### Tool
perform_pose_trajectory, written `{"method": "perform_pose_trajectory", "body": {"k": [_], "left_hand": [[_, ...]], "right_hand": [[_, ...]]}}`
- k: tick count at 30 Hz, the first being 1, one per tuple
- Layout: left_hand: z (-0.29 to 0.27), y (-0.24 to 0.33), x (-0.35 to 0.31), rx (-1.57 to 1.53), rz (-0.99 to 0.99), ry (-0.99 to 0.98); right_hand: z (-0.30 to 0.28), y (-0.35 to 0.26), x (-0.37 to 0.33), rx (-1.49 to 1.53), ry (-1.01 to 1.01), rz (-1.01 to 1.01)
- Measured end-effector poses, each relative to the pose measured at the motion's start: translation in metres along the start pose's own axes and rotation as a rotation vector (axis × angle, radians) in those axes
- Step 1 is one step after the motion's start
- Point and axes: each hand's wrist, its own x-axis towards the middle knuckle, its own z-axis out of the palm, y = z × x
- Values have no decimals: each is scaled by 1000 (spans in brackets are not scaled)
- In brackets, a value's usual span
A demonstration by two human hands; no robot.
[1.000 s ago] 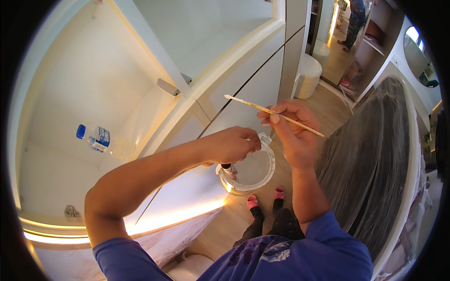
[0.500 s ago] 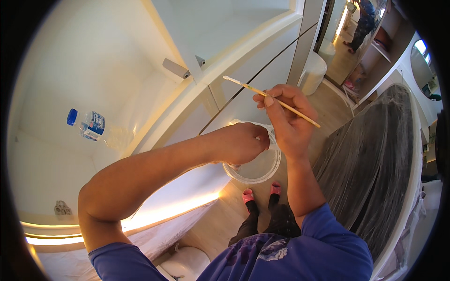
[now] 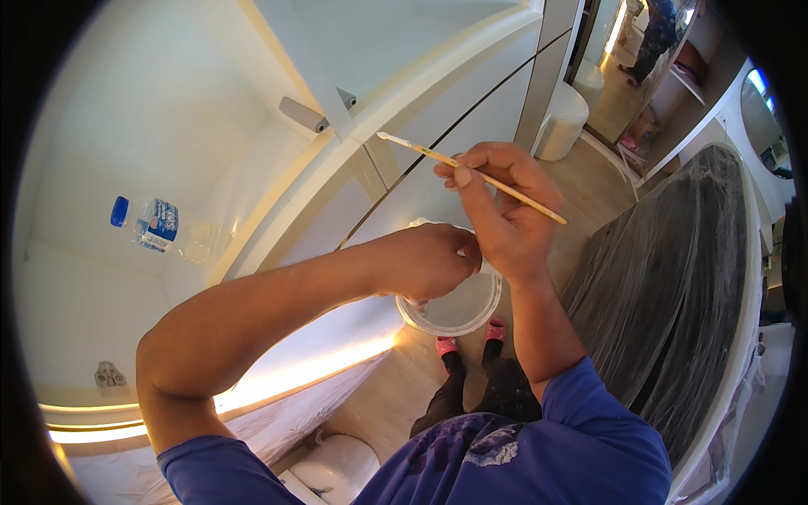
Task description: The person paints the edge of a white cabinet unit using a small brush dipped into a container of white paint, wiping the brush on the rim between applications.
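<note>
Between the fingers and thumb of my right hand (image 3: 515, 210) is a thin wooden paintbrush (image 3: 484, 178), tilted up to the left. Its tip is coated white and is nearest the white cabinet edge. My left hand (image 3: 433, 259) is closed at the rim of a translucent plastic bucket (image 3: 454, 324) and grips it. The bucket hangs in front of me, above my feet. The left wrist and fist cover much of its far side, and its contents are hard to make out.
A clear bottle with a blue cap (image 3: 156, 224) lies in the white cabinet (image 3: 101, 109) at left. Grey hinges (image 3: 303, 114) stick out there. Plastic film covers a dark curved piece (image 3: 673, 311) at right. A white cylindrical bin (image 3: 561, 126) stands farther off; a white rounded object (image 3: 337, 467) sits below.
My right hand has shifted slightly left with the paintbrush, bringing its tip closer to the cabinet edge. My left hand keeps its grip on the bucket. The view has shifted a little.
</note>
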Motion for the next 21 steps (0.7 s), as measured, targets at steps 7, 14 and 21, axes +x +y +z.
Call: {"method": "perform_pose_trajectory", "body": {"k": [7,14,21], "left_hand": [[-3,14,-8,-23,-107,-59],[-4,20,-10,139,-60,-56],[-1,7,-6,190,37,-12]], "right_hand": [[2,8,2,-47,13,-15],[4,2,1,-26,-8,21],[3,11,2,-66,27,-31]]}}
